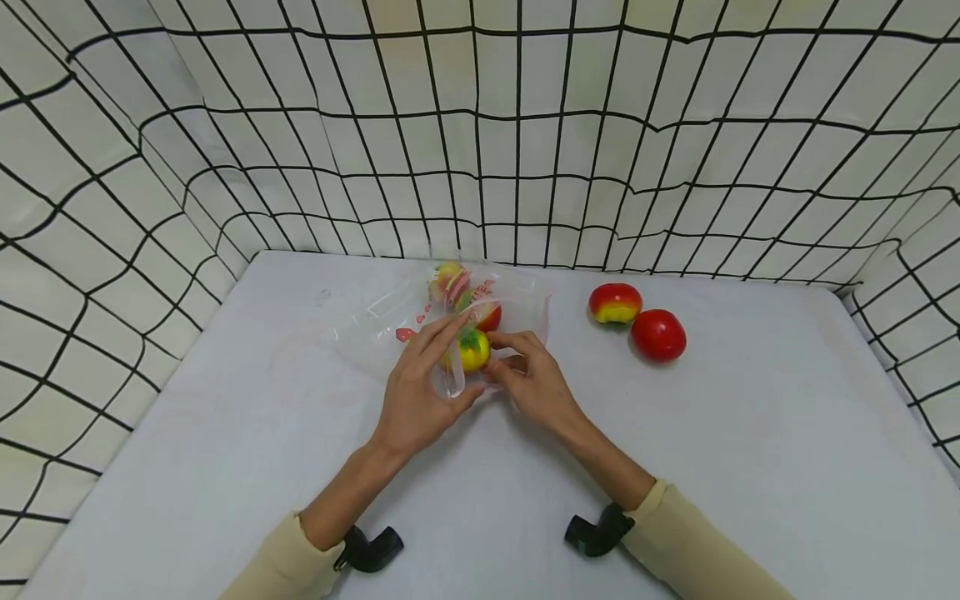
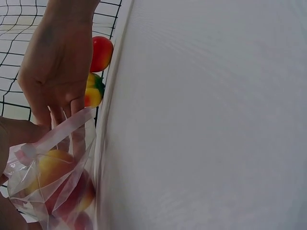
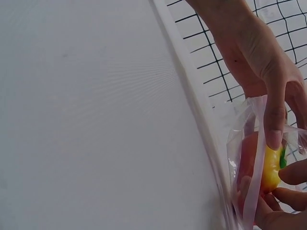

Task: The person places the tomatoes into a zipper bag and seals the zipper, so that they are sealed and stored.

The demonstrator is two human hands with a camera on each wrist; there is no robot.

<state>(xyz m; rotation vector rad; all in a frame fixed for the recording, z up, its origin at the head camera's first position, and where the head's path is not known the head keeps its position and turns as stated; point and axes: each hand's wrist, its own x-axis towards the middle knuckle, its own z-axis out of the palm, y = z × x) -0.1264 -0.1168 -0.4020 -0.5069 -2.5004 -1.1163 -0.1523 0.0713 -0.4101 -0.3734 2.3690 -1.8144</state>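
Observation:
A clear zip-top plastic bag [image 1: 375, 321] with red print lies at the back middle, holding several red-and-yellow fruits [image 1: 447, 283]. My left hand [image 1: 422, 392] holds the bag at its mouth, thumb and fingers spread around the opening. In the right wrist view its thumb lies over the zip strip [image 3: 257, 172]. My right hand [image 1: 542, 385] pinches a yellow fruit [image 1: 475, 350] with a green leafy top, at the bag's mouth between both hands. Seen from the left wrist, the right hand [image 2: 57, 72] has its fingertips behind the bag's clear film.
To the right of the bag sit a red-and-yellow fruit [image 1: 615, 302] and a round red fruit [image 1: 658, 335], close together on the white table [image 1: 750, 450]. Black netting [image 1: 517, 158] stands along the back and both sides.

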